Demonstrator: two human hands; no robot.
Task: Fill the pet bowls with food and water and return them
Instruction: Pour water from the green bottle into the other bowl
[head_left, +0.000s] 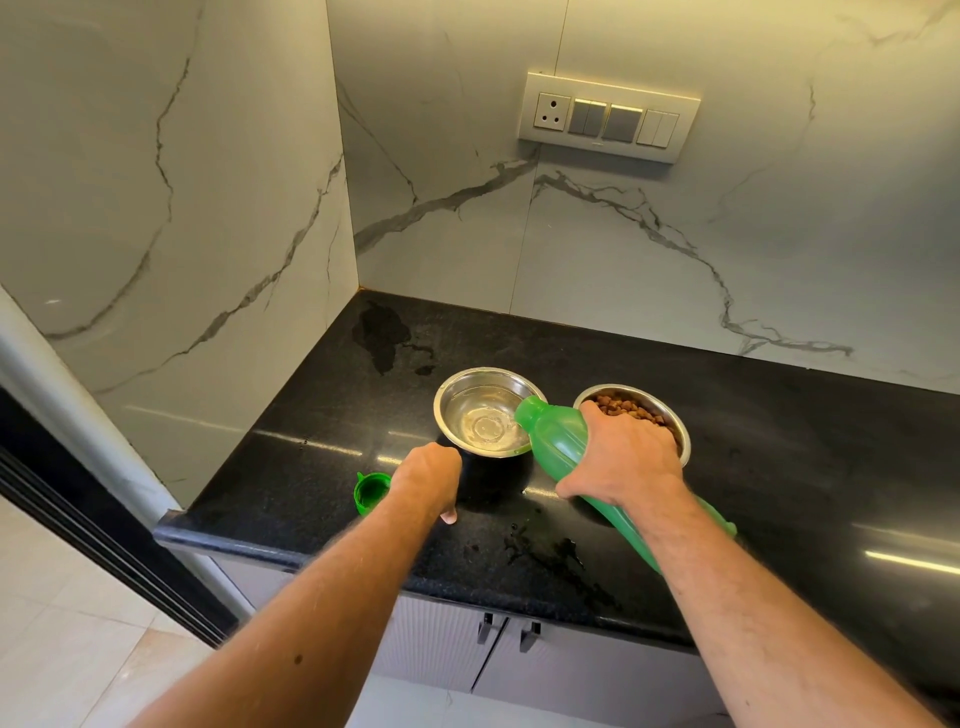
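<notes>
Water pours from the green plastic bottle (563, 441) gripped by the right hand (623, 457) into the round steel bowl (485, 413); left hand (428, 480), fingers curled, steadies its base. Overtilting risks spilling onto the black worktop (779, 441).

a bright green bottle (563, 441) and matching green cap (371, 492) are seen on a speckled black countertop (779, 441). brown kibble (631, 409) is held in a silver bowl (683, 441). white walls (623, 249) are veined with grey.
</notes>
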